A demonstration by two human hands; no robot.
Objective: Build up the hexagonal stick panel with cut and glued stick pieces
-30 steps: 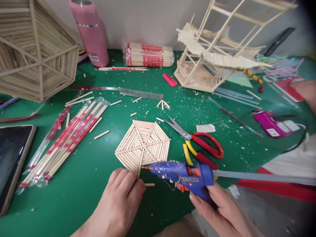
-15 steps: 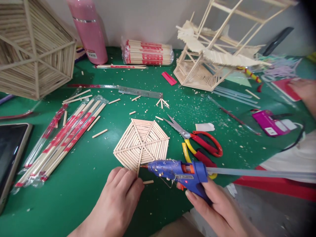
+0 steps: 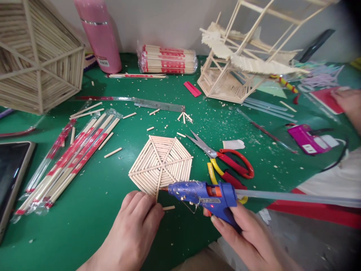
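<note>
A flat hexagon of glued wooden sticks (image 3: 161, 162) lies on the green table (image 3: 93, 210). My left hand (image 3: 135, 226) rests at its near edge, fingertips pressing down on the lower corner. My right hand (image 3: 248, 237) grips a blue hot glue gun (image 3: 205, 196). Its nozzle touches the hexagon's near edge, just right of my left fingers. A long clear glue stick (image 3: 296, 197) juts out of the gun's back to the right. A short stick piece (image 3: 168, 207) lies under the nozzle.
Red scissors (image 3: 225, 158) and yellow-handled cutters lie right of the hexagon. Wrapped chopstick packs (image 3: 70, 158) lie to the left, a tablet (image 3: 11, 177) at far left. Stick models (image 3: 237, 64), a pink bottle (image 3: 98, 34), a ruler (image 3: 158, 105), a pink device (image 3: 307, 138) stand further back. Another person's hand (image 3: 348, 105) is at the right edge.
The view has drifted slightly, and the glue gun's nozzle has crept a little left along the hexagon's near edge. My left hand keeps pressing the same corner.
</note>
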